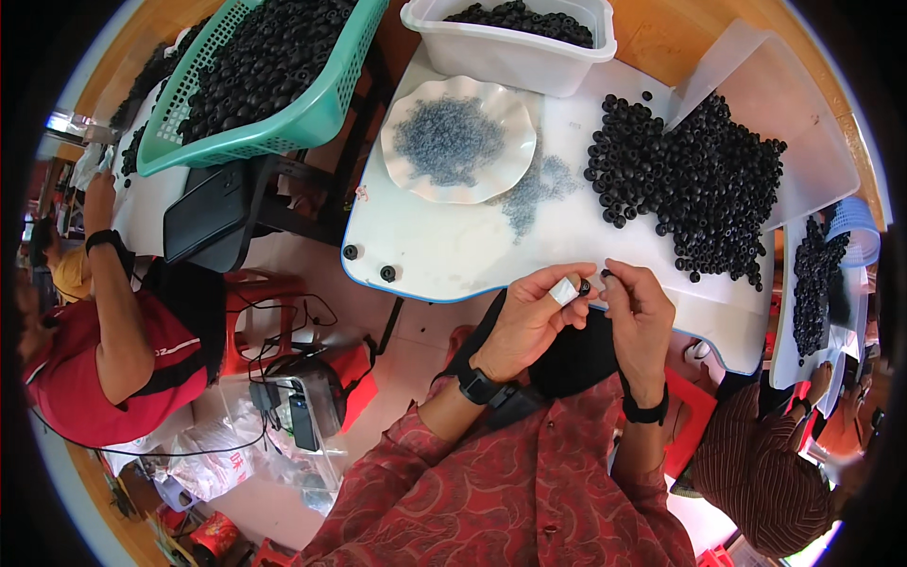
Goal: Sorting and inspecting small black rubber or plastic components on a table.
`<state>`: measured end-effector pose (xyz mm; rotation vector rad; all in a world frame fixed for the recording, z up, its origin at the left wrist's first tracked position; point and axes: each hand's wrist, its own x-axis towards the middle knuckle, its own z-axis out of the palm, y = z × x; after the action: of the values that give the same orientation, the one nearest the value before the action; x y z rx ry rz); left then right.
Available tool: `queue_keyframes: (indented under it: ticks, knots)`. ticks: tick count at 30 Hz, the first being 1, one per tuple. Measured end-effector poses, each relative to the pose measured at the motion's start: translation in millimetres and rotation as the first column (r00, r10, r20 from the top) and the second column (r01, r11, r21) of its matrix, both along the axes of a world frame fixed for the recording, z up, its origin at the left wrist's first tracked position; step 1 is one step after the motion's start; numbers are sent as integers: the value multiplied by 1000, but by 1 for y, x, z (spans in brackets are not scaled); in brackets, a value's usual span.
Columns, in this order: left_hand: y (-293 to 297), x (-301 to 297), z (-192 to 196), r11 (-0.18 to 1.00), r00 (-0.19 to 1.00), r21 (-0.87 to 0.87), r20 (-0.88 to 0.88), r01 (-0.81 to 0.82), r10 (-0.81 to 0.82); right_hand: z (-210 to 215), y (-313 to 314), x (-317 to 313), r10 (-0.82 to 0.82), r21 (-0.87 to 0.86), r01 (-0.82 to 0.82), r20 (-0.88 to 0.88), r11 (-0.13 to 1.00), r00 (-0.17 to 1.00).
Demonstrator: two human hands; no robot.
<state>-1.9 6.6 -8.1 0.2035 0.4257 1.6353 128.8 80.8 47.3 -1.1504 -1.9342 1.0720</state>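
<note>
Teal plastic catches the eye at ten o'clock: a mesh basket (283, 104) heaped with small black rings, tilted on its stand beside a co-worker in a red shirt (85, 378). Moving right, a scalloped white dish (420, 175) at twelve o'clock holds tiny grey beads, some spilled onto the white board (444, 255), likely kept shallow so you can pick them easily. Behind it sits a white tub (510, 57) of more rings.

At the board's near edge your left hand (529, 317) is pinched narrow, a white wrap on one fingertip, gripping a small black ring (585, 284) between thumb and forefinger. Your right hand (638, 317) meets it, fingers closed tight on another tiny black piece (606, 274), the two held close over your lap, seemingly for control.

At two o'clock the loose ring pile (699, 180) lies within easy reach of your right hand. Far right, another person in a striped top (765, 482) sits by a further tray of rings (812, 283).
</note>
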Motion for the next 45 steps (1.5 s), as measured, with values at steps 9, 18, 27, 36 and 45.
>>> queue_keyframes:
  ticks: [9,18,27,36,45]
  knots:
    - [-2,1,1,1000,999,-10,-51,3,-4,6,-13,-8,-24,-113,10,-126,994,992]
    - [-2,0,4,1000,1000,27,-12,7,-7,1,-15,-5,-80,-287,-6,-286,958,955]
    - [-4,-1,0,998,986,56,164,18,-28,12,-23,-9,-96,-251,11,-330,968,939]
    - [-4,0,8,999,999,33,18,36,-37,9,-20,-3,-39,-141,12,-188,990,981]
    - [-6,3,8,998,999,48,5,39,-39,11,-18,4,25,-195,-85,-290,977,957]
